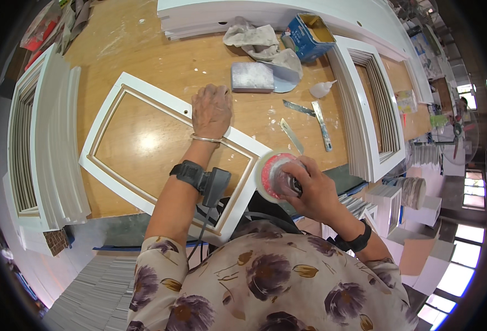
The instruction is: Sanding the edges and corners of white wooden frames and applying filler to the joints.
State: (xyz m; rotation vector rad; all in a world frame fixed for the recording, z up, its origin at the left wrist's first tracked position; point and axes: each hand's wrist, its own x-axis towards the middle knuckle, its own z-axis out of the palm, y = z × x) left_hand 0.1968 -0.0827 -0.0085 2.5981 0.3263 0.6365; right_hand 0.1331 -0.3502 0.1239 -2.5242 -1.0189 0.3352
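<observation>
A white rectangular frame with an open middle lies slantwise on the wooden table. My left hand presses on its far rail, fingers bent over the outer edge. At the frame's right corner, my right hand grips a round sander with a pale disc and a red-pink ring. The disc overlaps the short right rail, and its underside is hidden. Beyond my left hand sits a grey sanding block. A putty knife and loose flat blades lie to the right.
Stacks of white frames stand at the left and right. Along the back are white panels, a blue tin and a crumpled cloth. A small white squeeze bottle lies near the right stack.
</observation>
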